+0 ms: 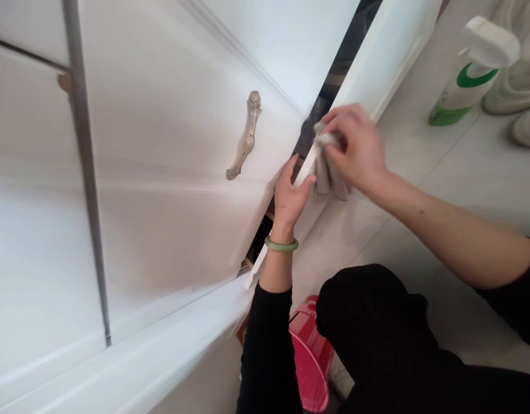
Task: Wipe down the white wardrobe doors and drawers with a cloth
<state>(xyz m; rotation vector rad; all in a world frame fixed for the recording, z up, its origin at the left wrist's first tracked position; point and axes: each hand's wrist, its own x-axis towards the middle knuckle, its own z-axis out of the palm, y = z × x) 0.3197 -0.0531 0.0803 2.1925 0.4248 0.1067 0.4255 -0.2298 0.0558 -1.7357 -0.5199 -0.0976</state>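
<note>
A white cabinet door [377, 75] stands partly open, with a dark gap between it and the white cabinet front [174, 144]. My left hand [291, 195], with a green bangle at the wrist, rests at the door's edge, thumb and fingers apart. Pinched in my right hand [355, 144] is a greyish cloth [327, 172], which lies against the same edge a little farther up and hangs down over the outer side. The right hand is slightly blurred. An ornate metal handle [246, 138] is fixed to the cabinet front, left of both hands.
On the tiled floor at the upper right stands a white and green spray bottle [463, 86], beside pale shoes [513, 86]. A pink bucket [310, 356] is at the bottom, between my left sleeve and my black-clothed knee [372, 310].
</note>
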